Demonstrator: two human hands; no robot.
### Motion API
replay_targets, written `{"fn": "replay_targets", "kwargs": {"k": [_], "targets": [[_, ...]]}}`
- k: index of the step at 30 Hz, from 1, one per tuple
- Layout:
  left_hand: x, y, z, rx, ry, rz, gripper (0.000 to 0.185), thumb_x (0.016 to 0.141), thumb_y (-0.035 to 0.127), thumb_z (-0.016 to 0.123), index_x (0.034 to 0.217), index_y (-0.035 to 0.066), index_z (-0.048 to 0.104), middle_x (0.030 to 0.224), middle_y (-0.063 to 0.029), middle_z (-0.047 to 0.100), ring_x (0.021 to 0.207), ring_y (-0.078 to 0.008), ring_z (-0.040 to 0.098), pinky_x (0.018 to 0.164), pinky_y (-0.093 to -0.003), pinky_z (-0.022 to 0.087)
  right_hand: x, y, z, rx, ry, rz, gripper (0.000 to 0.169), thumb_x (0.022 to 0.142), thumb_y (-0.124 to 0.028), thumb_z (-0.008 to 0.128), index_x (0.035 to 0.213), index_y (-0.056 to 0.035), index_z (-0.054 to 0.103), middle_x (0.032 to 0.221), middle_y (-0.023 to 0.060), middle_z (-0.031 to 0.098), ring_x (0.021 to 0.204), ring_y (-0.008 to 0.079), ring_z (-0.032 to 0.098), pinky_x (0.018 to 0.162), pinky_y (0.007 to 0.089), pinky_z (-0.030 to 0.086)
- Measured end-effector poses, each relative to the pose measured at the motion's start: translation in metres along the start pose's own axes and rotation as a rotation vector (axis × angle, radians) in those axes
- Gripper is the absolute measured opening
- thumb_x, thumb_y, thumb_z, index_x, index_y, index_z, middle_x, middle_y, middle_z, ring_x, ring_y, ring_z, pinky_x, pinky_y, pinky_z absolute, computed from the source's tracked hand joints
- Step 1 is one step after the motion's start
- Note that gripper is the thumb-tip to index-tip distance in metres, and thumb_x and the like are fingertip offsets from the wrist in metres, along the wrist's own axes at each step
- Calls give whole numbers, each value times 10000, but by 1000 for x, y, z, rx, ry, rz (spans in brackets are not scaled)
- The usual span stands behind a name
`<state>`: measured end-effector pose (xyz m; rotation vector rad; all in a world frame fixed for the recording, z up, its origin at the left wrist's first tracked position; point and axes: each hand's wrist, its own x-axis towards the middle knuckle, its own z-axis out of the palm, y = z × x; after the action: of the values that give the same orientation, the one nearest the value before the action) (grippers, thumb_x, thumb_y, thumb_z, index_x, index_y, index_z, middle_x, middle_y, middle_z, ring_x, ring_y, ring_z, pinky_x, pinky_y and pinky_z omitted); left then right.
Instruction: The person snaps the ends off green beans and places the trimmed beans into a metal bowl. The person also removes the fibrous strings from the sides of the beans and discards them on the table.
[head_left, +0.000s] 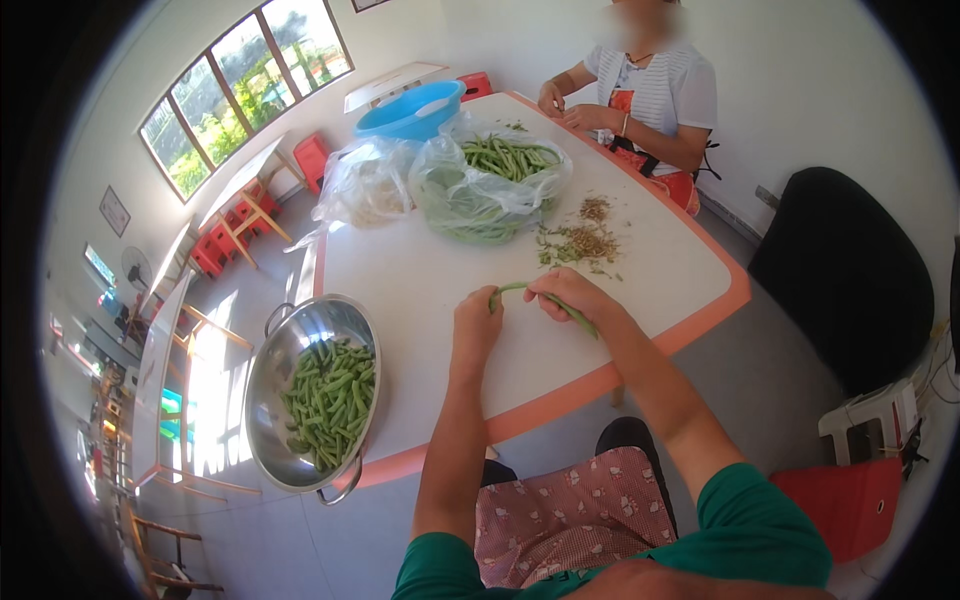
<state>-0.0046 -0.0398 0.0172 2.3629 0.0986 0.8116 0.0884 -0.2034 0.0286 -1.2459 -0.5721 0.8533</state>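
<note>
Between my two hands a long green bean (513, 286) is stretched over the table. My left hand (478, 315) pinches one end of it. Farther along, my right hand (571, 294) grips the bean, and a green length hangs out below the palm towards the table's near edge. To the left stands a two-handled stainless steel basin (259, 420) with many short bean pieces (334, 401) in it. Beyond my hands, a clear plastic bag (457, 199) holds whole long beans (510, 157). Bean trimmings (577, 244) lie in a small heap just past my right hand.
The white table (420, 360) has an orange edge. A blue plastic tub (409, 112) and another clear bag (367, 180) stand at its far left. Across the far right side sits another person (652, 112), hands together. A black chair back (847, 277) is at the right.
</note>
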Motion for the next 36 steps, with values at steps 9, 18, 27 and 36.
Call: {"fn": "replay_targets", "kwargs": {"k": [9,18,27,36], "targets": [[0,0,1,48,78,-19,140,758,64,553,878,0,590,782,-211,586,710,-376,560,633,-418,447,-2,-3,5,-124,-36,-29,238,844,-180,495,785,45,545,439,27,439,325,85,356,326,228,277],[7,-41,-6,16,433,-308,154,808,112,545,869,-21,596,642,-124,570,578,-229,557,547,-338,439,-9,-7,24,-230,-250,31,264,864,-210,488,808,42,543,442,23,442,340,89,363,364,223,302],[4,-8,6,-194,119,-7,154,817,137,585,875,-6,576,644,-92,547,528,-131,483,516,-273,412,-6,-2,18,-250,-168,56,283,850,-231,499,797,42,551,447,20,446,355,87,380,372,227,309],[1,0,2,-287,-84,24,156,779,94,605,902,0,588,757,-113,594,657,-191,543,628,-277,437,-1,2,6,-136,-71,22,254,837,-198,507,780,48,538,439,17,428,342,80,361,336,235,275]]}}
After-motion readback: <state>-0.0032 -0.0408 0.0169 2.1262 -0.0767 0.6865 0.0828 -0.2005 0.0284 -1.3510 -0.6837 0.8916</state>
